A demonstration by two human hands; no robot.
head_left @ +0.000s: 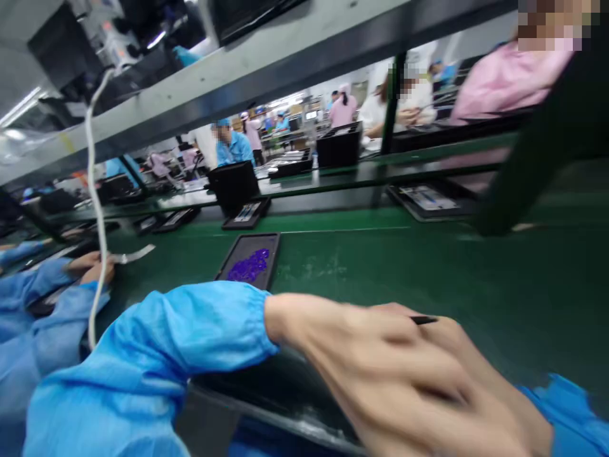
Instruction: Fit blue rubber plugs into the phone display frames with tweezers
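My left hand [375,355], in a light blue sleeve, reaches across from the left with its back up. Its fingers are smeared by motion and overlap my right hand [495,381], which comes in from the lower right out of a blue cuff. Between the two hands a short dark pointed tip [423,320] sticks out; the rest of it is covered. The right fingers look bent inward, mostly hidden behind the left hand. Behind my left wrist, a dark tray [273,254] with small purple pieces [250,265] lies on the green work surface [361,254].
A white cable [92,171] hangs at the left. Beside it, another person's hands [92,266] hold a pale strip [136,254]. Dark trays [245,216] with parts line the back below a metal shelf [238,82]. A green post [518,152] slants at the right.
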